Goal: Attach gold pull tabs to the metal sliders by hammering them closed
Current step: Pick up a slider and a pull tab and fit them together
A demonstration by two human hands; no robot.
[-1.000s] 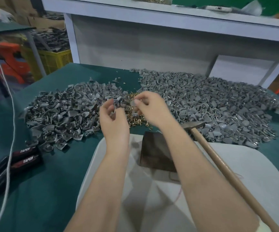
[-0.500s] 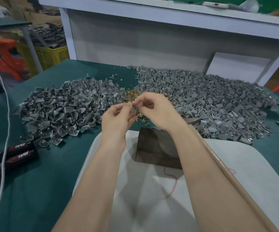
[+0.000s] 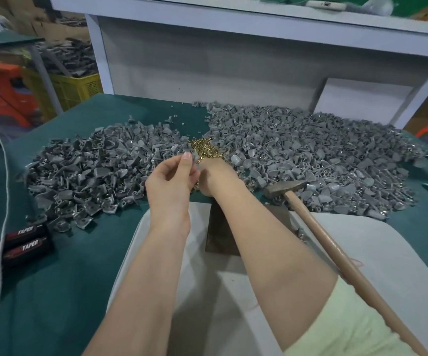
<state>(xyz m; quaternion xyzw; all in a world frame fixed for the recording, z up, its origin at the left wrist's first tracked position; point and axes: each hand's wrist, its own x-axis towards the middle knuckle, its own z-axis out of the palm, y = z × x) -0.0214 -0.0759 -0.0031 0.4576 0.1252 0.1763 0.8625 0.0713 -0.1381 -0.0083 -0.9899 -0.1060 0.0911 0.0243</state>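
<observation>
**Slider in hand, reaching for a tab**

The left hand (image 3: pixel 170 182) pinches a small, light, stiff slider (image 3: pixel 195 159) by its sides. The right hand (image 3: pixel 216 176) dips into the loose gold tabs (image 3: pixel 205 149) at 12 o'clock, its fingers hidden, so I cannot tell its grip. The hammer (image 3: pixel 285 188) lies at 3 o'clock, and the block (image 3: pixel 219 232) at 6 o'clock offers open room.

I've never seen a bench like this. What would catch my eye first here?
Two grey heaps of sliders cover the green table: a left heap and a bigger right heap, with a small glinting pile of gold tabs between them. In front of the tabs, the left hand pinches a slider beside the right hand, and a hammer lies idle on the right, its head at the heap's edge.
</observation>
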